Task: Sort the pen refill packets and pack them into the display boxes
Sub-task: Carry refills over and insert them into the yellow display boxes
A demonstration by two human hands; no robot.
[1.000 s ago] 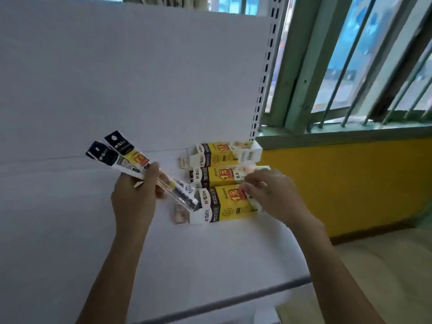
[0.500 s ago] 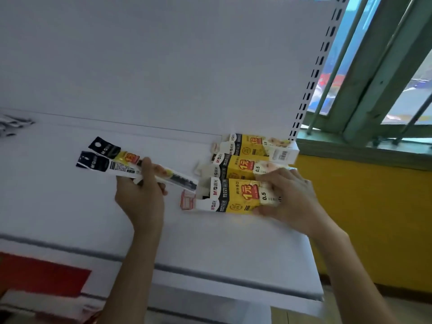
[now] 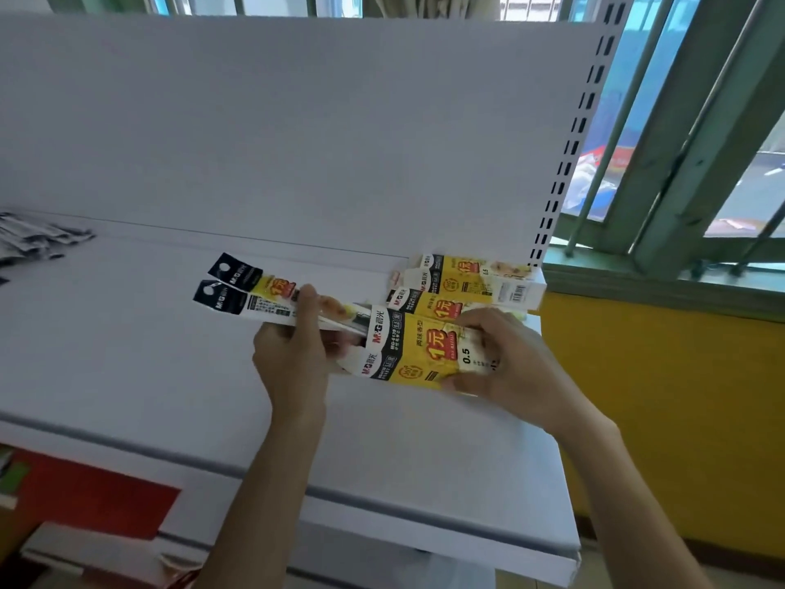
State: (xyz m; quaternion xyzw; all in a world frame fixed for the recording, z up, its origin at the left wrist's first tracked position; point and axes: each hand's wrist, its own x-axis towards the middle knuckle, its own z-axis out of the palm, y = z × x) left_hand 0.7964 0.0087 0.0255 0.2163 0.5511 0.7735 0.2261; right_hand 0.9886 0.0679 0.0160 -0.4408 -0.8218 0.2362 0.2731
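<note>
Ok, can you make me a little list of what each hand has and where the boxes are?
Left hand: grips two refill packets, black ends pointing left
Right hand: holds the nearest display box by its right end
Packet tips: at that box's open left end
Middle box: lies just behind the nearest one
Far box: lies by the back panel
Shelf: white, under it all
Grey heap: far left, too blurry to name
</note>
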